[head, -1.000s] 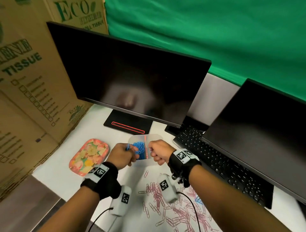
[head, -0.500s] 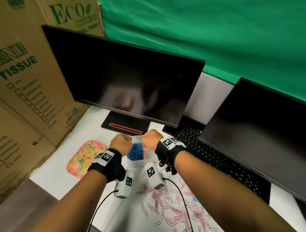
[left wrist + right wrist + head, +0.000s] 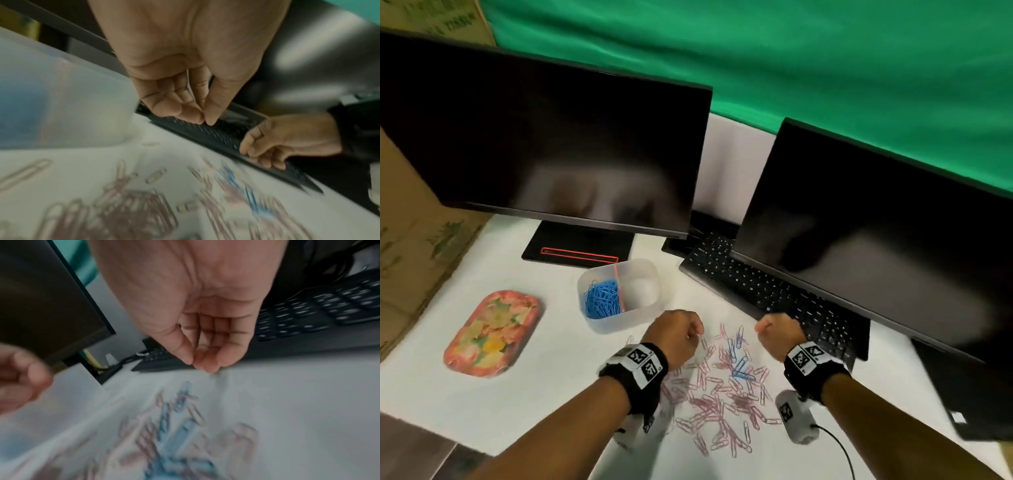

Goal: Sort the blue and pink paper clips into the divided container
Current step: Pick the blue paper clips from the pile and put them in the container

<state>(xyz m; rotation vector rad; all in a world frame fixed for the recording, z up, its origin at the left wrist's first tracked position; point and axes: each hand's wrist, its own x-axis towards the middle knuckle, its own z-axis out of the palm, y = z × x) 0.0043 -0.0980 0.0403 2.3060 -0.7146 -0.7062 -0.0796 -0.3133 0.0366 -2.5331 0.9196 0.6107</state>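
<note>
The translucent divided container [image 3: 599, 327] stands on the white table. Its left compartment holds a heap of blue clips [image 3: 601, 301]; the right compartment [image 3: 642, 291] looks empty. In front of it lies a loose pile of pink clips [image 3: 719, 394] with a few blue clips [image 3: 739, 368] among them. My left hand [image 3: 698, 330] hovers over the pile's left edge, its fingers curled, thumb against fingertips [image 3: 197, 119], and nothing shows between them. My right hand [image 3: 760, 329] hovers at the pile's right edge, curled the same way [image 3: 194, 365] and empty.
A black keyboard [image 3: 756, 291] lies just behind the right hand under the right monitor [image 3: 876, 222]. The left monitor [image 3: 551, 154] and its base [image 3: 578, 246] stand behind the container. A floral tray [image 3: 493, 332] sits at the left, and cardboard boxes [image 3: 407, 257] line the left edge.
Both hands have drawn back from over the container to the clip pile. The blue clip that the left hand held a second ago is gone from it.
</note>
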